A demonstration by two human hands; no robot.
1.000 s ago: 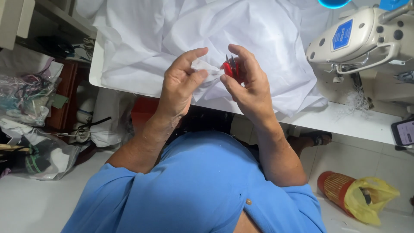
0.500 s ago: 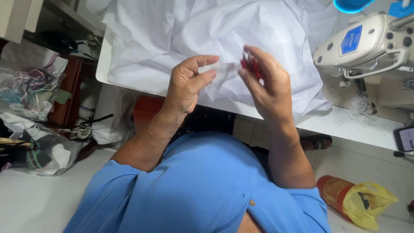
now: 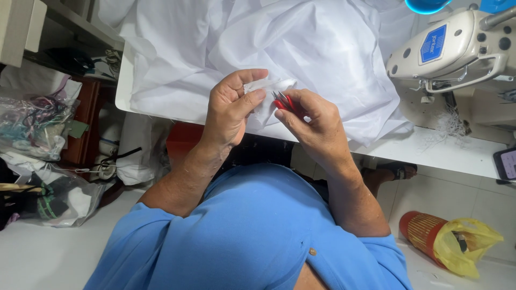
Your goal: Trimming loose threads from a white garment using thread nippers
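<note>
My left hand point(image 3: 231, 110) pinches a small fold of white cloth point(image 3: 266, 86) between thumb and forefinger, holding it up just over the near edge of the table point(image 3: 441, 153). The fold is a part of the big white sheet point(image 3: 301, 48) that lies heaped over the table and hangs past its near edge. My right hand point(image 3: 314, 121) is closed around a pair of small red-handled snips point(image 3: 282, 101), thumb and fingers pressed on the handles. The metal tips point up and to the left and sit right at the lower edge of the pinched fold; I cannot tell whether the blades touch the cloth. The two hands are close together, nearly knuckle to knuckle, with the snips between them.

A cream sewing machine point(image 3: 457, 48) with a blue plate stands on the right end of the table, and a loose tuft of white threads point(image 3: 446, 126) lies beneath its head. A dark phone point(image 3: 505, 162) rests at the table's right edge. On the floor to the right a red woven bin point(image 3: 424, 233) with a yellow plastic bag point(image 3: 465, 247) lies on its side. To the left, clear bags of fabric scraps point(image 3: 35, 126) are piled beside a dark wooden shelf point(image 3: 86, 126). My blue shirt point(image 3: 247, 236) fills the bottom of the view.
</note>
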